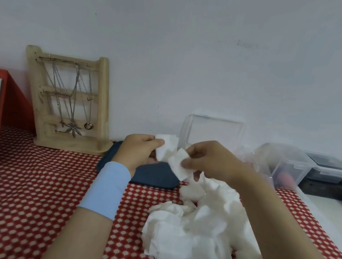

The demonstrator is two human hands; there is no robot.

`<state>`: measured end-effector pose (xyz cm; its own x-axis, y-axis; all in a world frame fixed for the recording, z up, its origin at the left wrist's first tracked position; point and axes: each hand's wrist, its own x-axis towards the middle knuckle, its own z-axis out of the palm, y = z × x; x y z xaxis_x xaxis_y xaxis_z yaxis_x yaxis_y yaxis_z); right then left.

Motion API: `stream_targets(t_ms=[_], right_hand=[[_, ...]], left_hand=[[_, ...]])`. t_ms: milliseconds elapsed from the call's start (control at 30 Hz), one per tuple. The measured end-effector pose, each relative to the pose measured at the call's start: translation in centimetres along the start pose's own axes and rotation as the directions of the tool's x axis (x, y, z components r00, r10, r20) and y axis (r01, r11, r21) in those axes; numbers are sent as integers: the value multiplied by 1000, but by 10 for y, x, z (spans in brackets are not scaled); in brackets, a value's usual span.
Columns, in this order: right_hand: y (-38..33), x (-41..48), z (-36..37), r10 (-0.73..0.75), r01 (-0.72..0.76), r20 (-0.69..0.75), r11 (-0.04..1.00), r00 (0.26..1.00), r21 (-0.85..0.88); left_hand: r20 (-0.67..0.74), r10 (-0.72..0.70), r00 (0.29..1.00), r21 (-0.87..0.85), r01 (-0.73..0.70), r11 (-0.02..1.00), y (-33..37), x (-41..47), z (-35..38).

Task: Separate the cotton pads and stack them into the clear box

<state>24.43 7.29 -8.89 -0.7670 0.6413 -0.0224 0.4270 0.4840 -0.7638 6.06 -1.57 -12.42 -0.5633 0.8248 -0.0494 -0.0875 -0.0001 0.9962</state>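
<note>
A loose heap of white cotton pads (193, 227) lies on the red patterned cloth (30, 198) at the lower middle. My left hand (139, 153) pinches a small bunch of pads (167, 148) above a dark blue lid. Just to its right, my right hand (211, 161) pinches one single pad (177, 165) by its edge. The two held pieces overlap or touch. The clear box (212, 134) stands open against the wall right behind my hands. I cannot see any pads inside it.
A wooden jewellery stand (71, 101) with necklaces leans at the back left, beside a red box (13, 103). The dark blue lid (150, 173) lies under my hands. Clear plastic containers (289, 164) and a dark-lidded one (329, 168) sit at the back right.
</note>
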Motion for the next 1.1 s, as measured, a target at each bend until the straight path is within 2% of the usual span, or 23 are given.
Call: stream_targets(t_ms=[33, 100, 233, 367, 533, 733, 867, 1100], right_hand=[[2, -5, -4, 32, -27, -36, 990, 999, 140], [8, -11, -8, 80, -49, -88, 950, 993, 307], [17, -9, -7, 131, -50, -175, 912, 976, 406], [17, -11, -13, 94, 19, -222, 888, 971, 460], [14, -10, -9, 145, -39, -241, 917, 960, 396], [19, -8, -11, 187, -108, -268, 953, 945, 284], [20, -8, -11, 222, -151, -225, 944, 949, 293], [19, -7, -9, 256, -164, -254, 928, 933, 334]], left_hand=[[32, -15, 999, -39, 16, 999, 0, -1, 2], [110, -38, 993, -92, 48, 995, -1, -2, 8], [204, -58, 977, -111, 82, 990, -4, -6, 25], [166, -58, 984, -118, 78, 990, -8, -7, 33], [253, -51, 966, -132, 86, 987, -9, -10, 42], [247, -59, 967, -100, 86, 991, -9, -11, 43], [250, -61, 966, -100, 89, 991, -10, -11, 43], [246, -28, 969, -101, 54, 993, -8, -13, 45]])
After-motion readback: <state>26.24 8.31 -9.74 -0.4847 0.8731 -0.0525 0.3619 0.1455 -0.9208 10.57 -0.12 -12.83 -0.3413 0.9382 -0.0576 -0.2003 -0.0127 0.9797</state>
